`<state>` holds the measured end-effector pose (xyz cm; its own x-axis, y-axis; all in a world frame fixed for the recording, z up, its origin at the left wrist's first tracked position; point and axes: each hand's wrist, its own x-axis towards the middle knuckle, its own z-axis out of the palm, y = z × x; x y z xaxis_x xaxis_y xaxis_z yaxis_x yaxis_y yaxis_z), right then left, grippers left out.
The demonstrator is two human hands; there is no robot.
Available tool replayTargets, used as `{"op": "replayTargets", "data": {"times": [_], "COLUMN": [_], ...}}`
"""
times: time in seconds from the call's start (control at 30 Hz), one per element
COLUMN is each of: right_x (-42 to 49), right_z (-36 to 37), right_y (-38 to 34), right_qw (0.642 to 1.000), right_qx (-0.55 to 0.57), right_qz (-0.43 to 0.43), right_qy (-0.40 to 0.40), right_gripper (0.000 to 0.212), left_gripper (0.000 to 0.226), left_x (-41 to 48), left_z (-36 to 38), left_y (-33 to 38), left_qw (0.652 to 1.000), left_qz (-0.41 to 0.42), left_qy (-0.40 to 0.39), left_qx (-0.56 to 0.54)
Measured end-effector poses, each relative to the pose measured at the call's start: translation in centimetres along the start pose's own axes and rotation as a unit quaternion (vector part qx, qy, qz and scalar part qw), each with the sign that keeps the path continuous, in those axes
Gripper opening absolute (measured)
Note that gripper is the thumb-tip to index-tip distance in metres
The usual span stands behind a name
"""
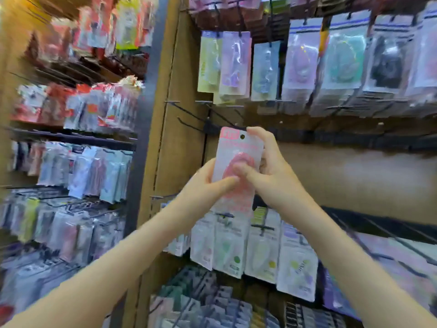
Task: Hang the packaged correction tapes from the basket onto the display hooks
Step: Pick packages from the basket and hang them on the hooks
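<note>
Print on pink correction tape pack (238, 157) blurred, unreadable; left hand (208, 185) and right hand (267, 171) both grip it, punched hole above fingers

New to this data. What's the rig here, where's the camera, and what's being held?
There is no machine. A person works with bare hands, and the single picture comes from a wide-angle camera worn on their head, facing a shop display wall. The left hand and right hand both grip one pink package. It is held upright with its hang hole at the top, near bare black hooks on the brown board. Hung packages fill rows above and below. The basket is not in view, and the picture is motion-blurred.
</note>
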<state>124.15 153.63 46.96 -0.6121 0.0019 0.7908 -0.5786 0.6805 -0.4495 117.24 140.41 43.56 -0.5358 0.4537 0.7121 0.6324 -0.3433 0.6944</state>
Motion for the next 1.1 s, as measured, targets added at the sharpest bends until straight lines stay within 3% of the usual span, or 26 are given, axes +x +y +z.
{"op": "replayTargets", "data": {"times": [0.1,0.2,0.3,0.4,0.53,0.87,1.1], "right_x": [4.5,8.4,11.4,13.1,14.3,17.0,21.1], "right_z": [7.8,12.9,14.9,15.4,15.6,15.5,15.4], "right_y": [-0.2,0.8,2.0,2.9,3.6,6.1,9.2], "right_qw": [1.000,1.000,0.997,0.994,0.995,0.992,0.970], "right_qx": [-0.003,0.012,0.019,0.013,0.013,0.021,-0.149], "right_qz": [-0.018,-0.004,0.013,-0.005,-0.023,0.064,0.162], "right_qy": [0.001,0.029,0.079,0.108,0.096,0.106,0.107], "right_gripper": [0.063,0.067,0.061,0.055,0.053,0.053,0.058], "left_gripper": [0.028,0.052,0.069,0.068,0.064,0.043,0.037], "left_x": [0.8,2.2,3.9,5.8,8.3,9.7,9.7], "left_z": [-8.3,-14.5,-18.3,-20.2,-20.8,-21.4,-21.3], "left_y": [-2.2,-4.6,-6.6,-8.2,-10.0,-12.2,-12.5], "left_qw": [0.981,0.933,0.880,0.815,0.771,0.790,0.781], "left_qz": [0.033,0.074,0.155,0.220,0.256,0.317,0.335], "left_qy": [0.099,0.177,0.175,0.158,0.133,0.133,0.162], "left_qx": [0.160,0.303,0.413,0.513,0.568,0.508,0.501]}}
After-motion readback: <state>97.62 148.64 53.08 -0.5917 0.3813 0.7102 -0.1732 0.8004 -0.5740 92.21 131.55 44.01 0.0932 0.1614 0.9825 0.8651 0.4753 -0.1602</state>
